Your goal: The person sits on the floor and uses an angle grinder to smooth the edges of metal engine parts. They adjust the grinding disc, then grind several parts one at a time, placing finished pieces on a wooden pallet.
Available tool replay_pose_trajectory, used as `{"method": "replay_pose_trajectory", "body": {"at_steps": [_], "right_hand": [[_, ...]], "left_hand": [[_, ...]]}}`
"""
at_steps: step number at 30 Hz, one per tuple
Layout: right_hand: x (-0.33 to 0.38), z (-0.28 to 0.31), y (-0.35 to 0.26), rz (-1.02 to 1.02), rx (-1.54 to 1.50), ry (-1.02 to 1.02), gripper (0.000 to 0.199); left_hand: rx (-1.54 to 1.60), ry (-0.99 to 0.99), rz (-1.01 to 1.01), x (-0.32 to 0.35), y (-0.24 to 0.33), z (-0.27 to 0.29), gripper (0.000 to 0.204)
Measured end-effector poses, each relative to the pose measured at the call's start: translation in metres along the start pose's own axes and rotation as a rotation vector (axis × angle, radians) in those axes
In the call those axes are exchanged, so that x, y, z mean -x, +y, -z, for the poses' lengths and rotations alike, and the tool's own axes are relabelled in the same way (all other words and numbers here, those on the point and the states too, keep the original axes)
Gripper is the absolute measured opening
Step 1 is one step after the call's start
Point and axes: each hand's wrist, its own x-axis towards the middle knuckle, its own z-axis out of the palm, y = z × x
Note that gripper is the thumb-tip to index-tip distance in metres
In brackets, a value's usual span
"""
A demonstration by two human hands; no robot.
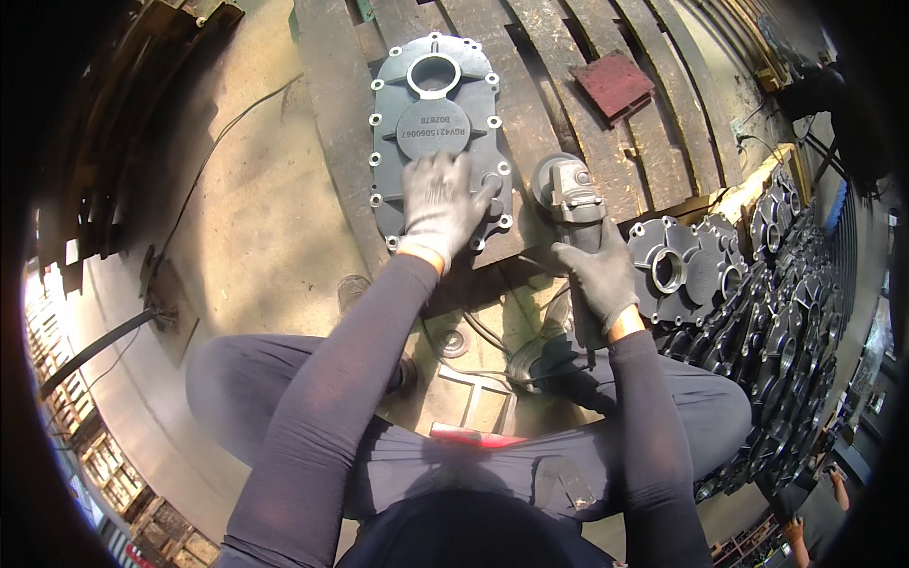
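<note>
Two gloved hands busy: left hand [437,206] spread flat on grey cast housing cover [435,133] lying on slatted pallet [568,114]; right hand [598,275] wrapped round angle grinder [566,194] beside cover's right edge. Judgement: press cover firmly, steady grinder, keep cable clear.

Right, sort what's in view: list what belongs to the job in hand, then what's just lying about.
In hand:
- left hand pressed flat on the grey metal cover
- right hand gripping the angle grinder
- wooden pallet under the cover

Lying about:
- red-brown plate on the pallet
- stack of similar covers at the right
- black hose on the floor
</note>
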Motion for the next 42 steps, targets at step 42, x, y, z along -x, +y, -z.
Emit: {"method": "replay_pose_trajectory", "body": {"at_steps": [42], "right_hand": [[-0.018, -0.012, -0.016, 0.014, 0.056, 0.036, 0.059]], "left_hand": [[-0.055, 0.001, -0.448, 0.031, -0.019, -0.05, 0.05]]}}
